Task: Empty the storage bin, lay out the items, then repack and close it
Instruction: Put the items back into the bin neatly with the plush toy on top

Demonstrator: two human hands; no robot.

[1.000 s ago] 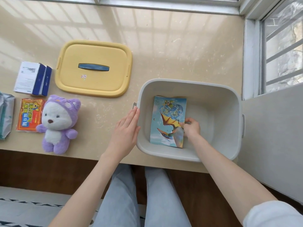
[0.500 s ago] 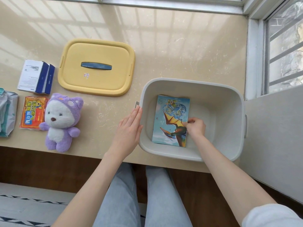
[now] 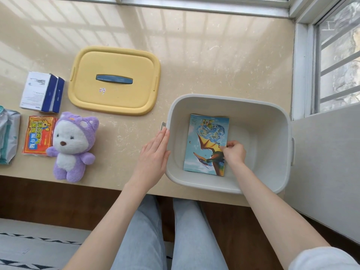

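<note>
Grip of the right hand is pinched shut on the right edge of the booklet, which lies flat on the floor of the bin at centre right of the frame. The left hand is laid open and flat against the bin's left rim. That edge is best lifted first, fingers slid beneath, while the bin is steadied on the worktop.

Person wore light blue jeans; white sleeve at 5 o'clock; forearms bare, hands ungloved.
</note>
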